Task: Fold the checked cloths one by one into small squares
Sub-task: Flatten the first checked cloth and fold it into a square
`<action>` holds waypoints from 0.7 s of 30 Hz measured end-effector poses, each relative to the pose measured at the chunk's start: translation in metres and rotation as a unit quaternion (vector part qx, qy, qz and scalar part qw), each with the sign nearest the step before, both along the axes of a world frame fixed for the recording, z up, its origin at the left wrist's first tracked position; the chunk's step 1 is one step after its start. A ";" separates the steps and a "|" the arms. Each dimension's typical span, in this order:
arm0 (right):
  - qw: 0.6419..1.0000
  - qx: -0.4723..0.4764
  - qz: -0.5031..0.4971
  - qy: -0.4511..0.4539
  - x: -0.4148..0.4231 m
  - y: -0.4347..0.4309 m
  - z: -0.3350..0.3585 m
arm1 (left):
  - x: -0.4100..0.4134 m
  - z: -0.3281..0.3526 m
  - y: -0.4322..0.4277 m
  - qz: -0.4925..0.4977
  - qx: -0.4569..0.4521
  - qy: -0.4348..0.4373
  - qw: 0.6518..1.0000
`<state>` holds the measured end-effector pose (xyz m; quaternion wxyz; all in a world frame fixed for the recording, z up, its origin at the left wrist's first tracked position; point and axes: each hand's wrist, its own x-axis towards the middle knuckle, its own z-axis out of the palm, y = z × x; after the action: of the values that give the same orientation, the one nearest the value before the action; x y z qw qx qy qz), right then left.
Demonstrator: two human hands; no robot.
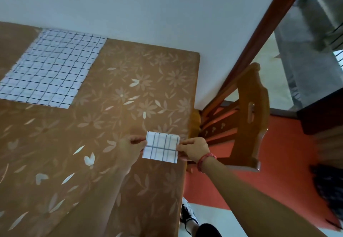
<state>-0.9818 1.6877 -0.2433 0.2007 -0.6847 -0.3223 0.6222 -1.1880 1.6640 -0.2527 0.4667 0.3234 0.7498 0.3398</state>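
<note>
In the head view, the folded cloth (161, 147) is a small, white, near-square packet crossed by thin dark lines, held near the right edge of the table (115, 162), which has a brown floral covering. The left hand (130, 148) pinches its left edge and the right hand (194, 149) pinches its right edge. A larger checked cloth (52, 69) lies flat, well apart, at the far left. A wooden chair (248, 118) stands beside the table.

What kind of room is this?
Probably a home dining area: a table with a flowery brown tablecloth, a carved wooden chair beside it, and a staircase past the doorway.
</note>
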 end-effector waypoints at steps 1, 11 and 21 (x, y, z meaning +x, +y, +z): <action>1.000 -0.002 -0.005 0.001 -0.001 0.003 -0.002 | 0.000 -0.002 0.004 -0.007 -0.004 0.007 1.000; 1.000 -0.016 -0.008 -0.019 -0.014 0.037 -0.027 | -0.008 -0.019 0.040 -0.020 -0.014 0.023 0.999; 0.998 -0.006 0.020 -0.058 -0.021 0.060 -0.039 | -0.013 -0.026 0.063 -0.041 -0.019 0.047 0.998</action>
<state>-1.0026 1.7476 -0.2825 0.1650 -0.7143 -0.3430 0.5873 -1.2007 1.7273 -0.2791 0.4506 0.3603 0.7632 0.2910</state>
